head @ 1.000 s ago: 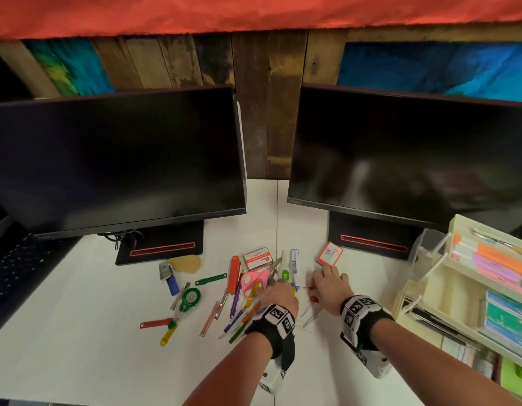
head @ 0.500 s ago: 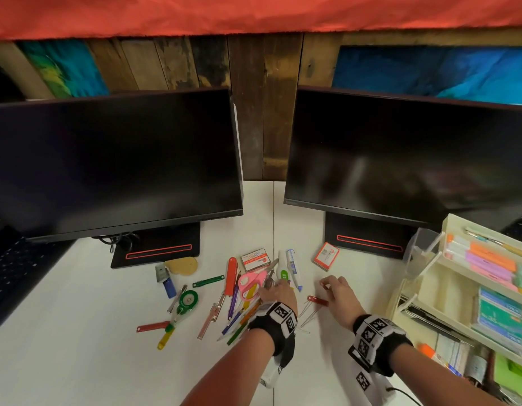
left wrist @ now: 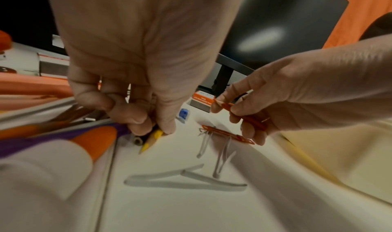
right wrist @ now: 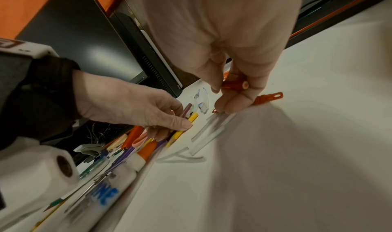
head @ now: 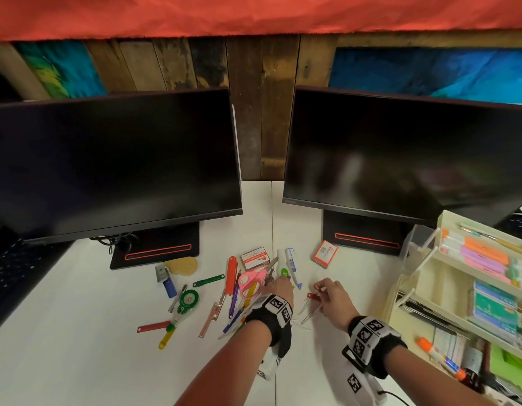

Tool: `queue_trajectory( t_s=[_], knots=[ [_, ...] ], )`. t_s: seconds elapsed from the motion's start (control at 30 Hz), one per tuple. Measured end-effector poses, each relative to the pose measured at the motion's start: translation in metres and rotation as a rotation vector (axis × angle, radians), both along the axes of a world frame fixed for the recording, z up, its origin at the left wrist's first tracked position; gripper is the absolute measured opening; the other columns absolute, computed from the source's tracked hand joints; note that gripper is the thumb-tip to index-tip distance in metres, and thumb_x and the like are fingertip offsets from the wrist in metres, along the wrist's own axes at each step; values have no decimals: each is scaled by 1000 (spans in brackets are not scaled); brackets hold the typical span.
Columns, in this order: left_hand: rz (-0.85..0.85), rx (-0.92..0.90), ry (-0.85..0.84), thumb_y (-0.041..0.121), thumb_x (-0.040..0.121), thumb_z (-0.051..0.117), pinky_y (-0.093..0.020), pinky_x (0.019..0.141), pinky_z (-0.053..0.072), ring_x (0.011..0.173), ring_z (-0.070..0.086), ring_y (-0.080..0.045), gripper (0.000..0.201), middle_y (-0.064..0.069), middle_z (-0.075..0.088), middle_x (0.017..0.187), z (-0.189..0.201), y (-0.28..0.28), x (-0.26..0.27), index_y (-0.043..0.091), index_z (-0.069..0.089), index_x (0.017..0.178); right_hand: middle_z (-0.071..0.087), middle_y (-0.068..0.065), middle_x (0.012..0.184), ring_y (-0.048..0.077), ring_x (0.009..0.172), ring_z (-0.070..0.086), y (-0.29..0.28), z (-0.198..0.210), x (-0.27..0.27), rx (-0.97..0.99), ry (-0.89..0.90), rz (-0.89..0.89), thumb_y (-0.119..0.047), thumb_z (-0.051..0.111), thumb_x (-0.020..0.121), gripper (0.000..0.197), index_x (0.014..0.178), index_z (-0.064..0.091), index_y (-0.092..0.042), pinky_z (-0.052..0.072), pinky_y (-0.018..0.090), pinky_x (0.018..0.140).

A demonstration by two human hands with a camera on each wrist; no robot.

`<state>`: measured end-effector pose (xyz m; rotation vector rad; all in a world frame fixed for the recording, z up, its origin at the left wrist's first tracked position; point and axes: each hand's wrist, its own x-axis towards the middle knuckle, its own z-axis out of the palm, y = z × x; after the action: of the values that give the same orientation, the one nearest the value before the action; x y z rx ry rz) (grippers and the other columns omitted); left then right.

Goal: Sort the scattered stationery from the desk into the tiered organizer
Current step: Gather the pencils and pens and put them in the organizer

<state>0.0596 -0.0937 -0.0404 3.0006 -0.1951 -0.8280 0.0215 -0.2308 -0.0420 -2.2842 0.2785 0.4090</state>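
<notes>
Scattered stationery lies on the white desk (head: 78, 347) in front of two monitors. My left hand (head: 279, 284) reaches into the pile by the pink scissors (head: 251, 281) and pinches a yellow pencil (left wrist: 152, 139) together with a darker one (right wrist: 187, 110). Just right of it, my right hand (head: 324, 288) hovers low and grips a red pencil (right wrist: 235, 84). Its fingertips (right wrist: 230, 107) touch a red clip (left wrist: 227, 134) lying on the desk. The cream tiered organizer (head: 443, 227) stands at the right edge, holding markers and notepads.
Clear plastic strips (left wrist: 184, 177) lie close to my right hand. An orange card box (head: 324, 254) and a staple box (head: 255, 257) sit nearer the monitor stands (head: 365, 238). Correction tape (head: 188, 300), coloured clips and pens spread to the left.
My right hand has drawn back from the orange card box to the red clip and now grips a red pencil. My left hand stays at the pile and has closed on the pencils.
</notes>
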Motion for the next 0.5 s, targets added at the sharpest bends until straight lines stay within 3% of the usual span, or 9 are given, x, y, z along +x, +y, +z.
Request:
queue_trajectory(
  t_s=[0.07, 0.13, 0.17, 0.37, 0.5],
  knots=[
    [-6, 0, -1, 18, 98, 47, -37, 93, 46, 117, 55, -30, 31, -14, 57, 125, -1, 0, -1, 3, 44, 125, 40, 4, 101, 19, 76, 51, 0, 0, -2, 7, -7, -8, -3, 36, 97, 18, 100, 45, -18, 48, 26, 80],
    [-25, 9, -4, 17, 98, 47, -38, 93, 46, 117, 55, -29, 32, -14, 57, 126, -1, -1, -3, 4, 44, 127, 41, 3, 101, 7, 66, 51, 1, 2, -4, 23, -12, -20, -2, 34, 97, 18, 99, 45, -15, 46, 11, 65],
    [-42, 13, -6, 17, 98, 47, -38, 94, 45, 118, 55, -29, 32, -13, 57, 126, -3, -1, -3, 4, 45, 127, 43, 3, 102, 0, 64, 50, 1, 4, -5, 32, -14, -26, -1, 33, 97, 17, 99, 44, -14, 44, 10, 59],
    [-143, 62, -34, 8, 99, 39, -40, 95, 44, 117, 55, -29, 29, -13, 58, 125, 0, -1, -7, 5, 50, 125, 59, 6, 101, -5, 65, 50, 3, 7, -9, 81, 6, -51, 3, 30, 96, 20, 101, 41, -13, 38, 9, 57],
    [-169, 22, -40, 7, 97, 40, -39, 91, 47, 113, 58, -30, 30, -13, 59, 123, 3, 5, -8, 4, 49, 126, 59, 10, 108, 2, 73, 56, 6, 9, -9, 87, 20, -40, 5, 27, 94, 26, 104, 39, -15, 42, 15, 55]
  ],
)
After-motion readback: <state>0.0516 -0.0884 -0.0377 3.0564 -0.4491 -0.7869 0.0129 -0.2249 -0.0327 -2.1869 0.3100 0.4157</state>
